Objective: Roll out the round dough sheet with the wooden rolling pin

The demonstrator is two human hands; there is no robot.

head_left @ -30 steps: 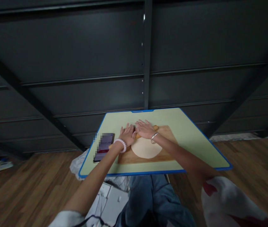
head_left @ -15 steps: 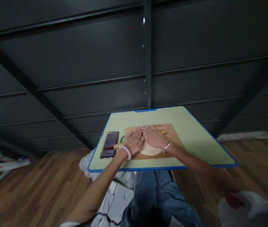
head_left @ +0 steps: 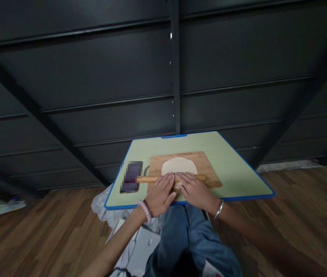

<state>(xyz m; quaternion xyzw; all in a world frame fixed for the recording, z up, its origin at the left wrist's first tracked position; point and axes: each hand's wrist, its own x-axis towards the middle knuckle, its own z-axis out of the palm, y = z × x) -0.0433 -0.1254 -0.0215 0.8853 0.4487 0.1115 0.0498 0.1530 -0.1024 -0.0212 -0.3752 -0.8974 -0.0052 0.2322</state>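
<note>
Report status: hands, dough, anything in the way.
Left hand and right hand on rolling pin, fingers extended. Pin across dough on wooden board, most dough showing beyond. Phone at pin's left end; contact unclear.

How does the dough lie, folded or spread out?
Spread: the dough lies as a flat sheet on the wooden board, no fold showing. The rolling pin, left hand and right hand partly hide it.
</note>
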